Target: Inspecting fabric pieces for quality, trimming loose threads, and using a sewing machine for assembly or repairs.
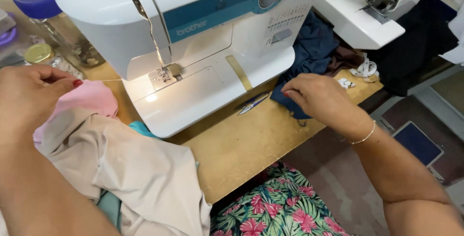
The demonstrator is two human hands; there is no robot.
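At the desk's left edge: my left hand (29, 93) was up over the pink cloth (92, 98), thumb and forefinger pinched tight on the thread (108, 80).
Thread line: it ran taut and nearly level from that pinch rightward to the needle plate (163, 75) of the sewing machine (193, 47); long axis left to right, so the needle lay to the right of my fingers.
Right hand (316, 95): it rested at the desk's right side, fingers curled down on the dark blue fabric (311, 47); I could not tell whether they gripped anything.
Snips (252, 103): on the desk by the machine's front corner, just left of my right fingertips, blades pointing down-left; the right hand was nearer by far.
Beige garment (140, 173): heaped over the front edge below my left arm.
Open room: bare desk between garment and snips.
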